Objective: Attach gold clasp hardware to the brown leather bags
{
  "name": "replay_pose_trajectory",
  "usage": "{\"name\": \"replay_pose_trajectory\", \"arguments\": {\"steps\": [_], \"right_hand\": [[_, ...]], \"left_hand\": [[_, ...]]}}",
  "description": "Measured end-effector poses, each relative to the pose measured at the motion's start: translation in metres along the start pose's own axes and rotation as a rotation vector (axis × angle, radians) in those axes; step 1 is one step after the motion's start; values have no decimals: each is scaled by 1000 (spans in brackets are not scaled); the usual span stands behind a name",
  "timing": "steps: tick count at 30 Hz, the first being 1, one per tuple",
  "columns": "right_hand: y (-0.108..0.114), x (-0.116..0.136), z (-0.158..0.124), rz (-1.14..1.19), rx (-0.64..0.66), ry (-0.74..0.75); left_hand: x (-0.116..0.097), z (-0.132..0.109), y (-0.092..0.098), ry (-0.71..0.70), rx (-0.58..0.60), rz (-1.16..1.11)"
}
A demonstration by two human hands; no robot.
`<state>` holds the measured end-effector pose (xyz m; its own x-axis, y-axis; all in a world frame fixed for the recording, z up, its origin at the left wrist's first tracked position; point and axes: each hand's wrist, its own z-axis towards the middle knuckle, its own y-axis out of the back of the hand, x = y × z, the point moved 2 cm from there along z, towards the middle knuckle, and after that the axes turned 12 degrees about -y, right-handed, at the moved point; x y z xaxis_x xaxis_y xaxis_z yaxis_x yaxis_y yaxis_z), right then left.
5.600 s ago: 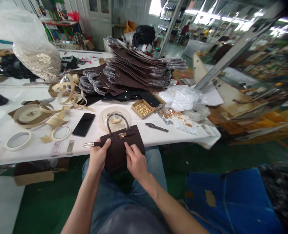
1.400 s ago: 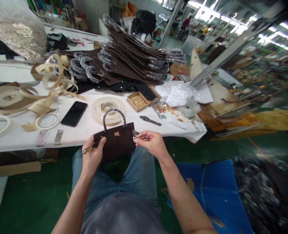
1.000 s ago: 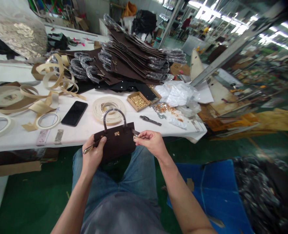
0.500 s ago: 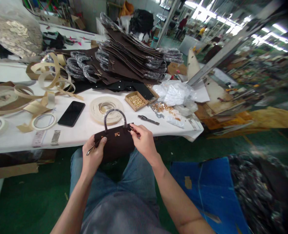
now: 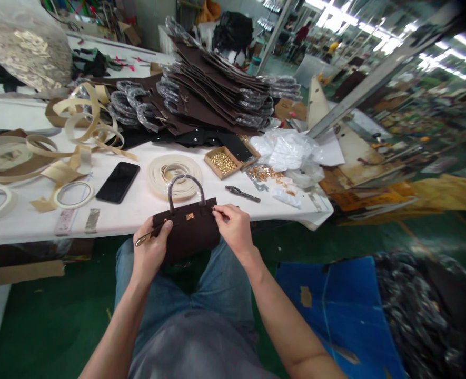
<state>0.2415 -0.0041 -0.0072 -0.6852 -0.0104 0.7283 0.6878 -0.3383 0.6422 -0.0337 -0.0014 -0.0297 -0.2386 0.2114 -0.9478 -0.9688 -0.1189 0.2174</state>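
Observation:
A dark brown handbag piece rests over my lap against the table edge, its arched handle wrapped in clear plastic. A small gold plate sits near its upper middle. My left hand grips the bag's left side, thumb on the front near a gold fitting. A slim, shiny pen-like tool also lies in that hand, pointing left. At the bag's upper right, my right hand is pinched closed, fingertips at the strap end by a small gold glint. What those fingers hold is mostly hidden.
Beyond the bag lie a tape roll, a black phone, a box of gold studs and a dark pen-like tool. Stacked brown bag pieces stand behind. A blue sheet is at the lower right.
My right hand has shifted slightly and its fingers have drawn closer together at the bag's corner. The pen-like tool in my left hand has tilted flatter. The view has shifted slightly.

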Motion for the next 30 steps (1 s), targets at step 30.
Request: {"name": "replay_pose_trajectory", "arguments": {"steps": [30], "right_hand": [[-11, 7, 14, -266, 68, -39]], "left_hand": [[-8, -14, 2, -53, 39, 65]]}}
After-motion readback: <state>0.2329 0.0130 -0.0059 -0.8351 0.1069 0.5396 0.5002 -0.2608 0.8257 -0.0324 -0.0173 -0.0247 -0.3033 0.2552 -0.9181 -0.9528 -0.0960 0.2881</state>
